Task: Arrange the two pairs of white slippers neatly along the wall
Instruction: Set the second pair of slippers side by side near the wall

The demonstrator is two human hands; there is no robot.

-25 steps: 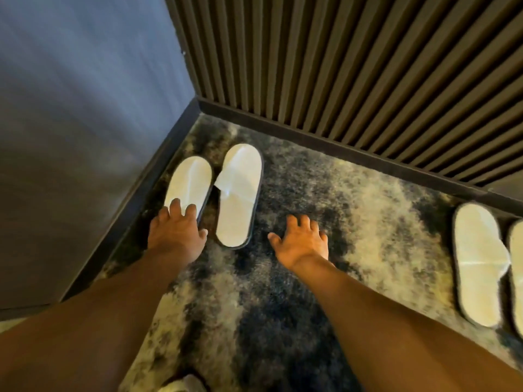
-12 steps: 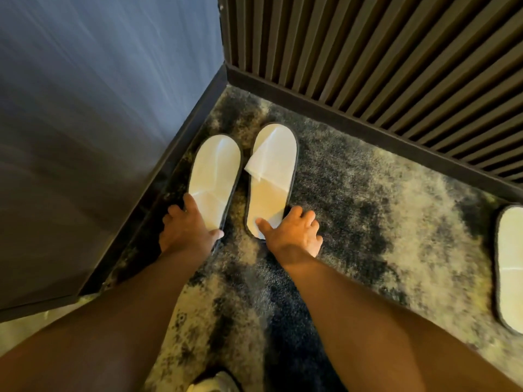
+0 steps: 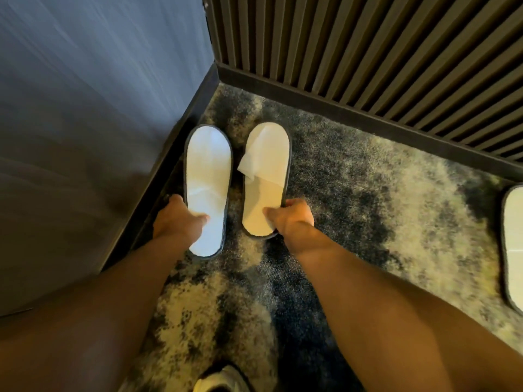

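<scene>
The heel end of the left slipper (image 3: 207, 176) is gripped by the left hand (image 3: 176, 219), with the thumb laid across the white insole and the fingers curled around the outer edge, next to the dark skirting. The heel end of the right slipper (image 3: 267, 176) is held in the same way by the right hand (image 3: 293, 217): thumb pressed on the insole, fingers wrapped around the far edge (both hands are closed on their slippers, not merely resting). The two slippers are set side by side with a narrow strip of carpet (image 3: 368, 210) between them, toes pointed toward the slatted wall (image 3: 382, 52) and short of its baseboard. The left one lies just beside the smooth grey wall (image 3: 85, 94) in the corner. The upper band of the right slipper is folded askew. Well apart, at the right edge of the view, part of another white slipper (image 3: 513, 244) is seen on the mottled carpet. A light shoe (image 3: 218, 380) is visible at the bottom edge.
</scene>
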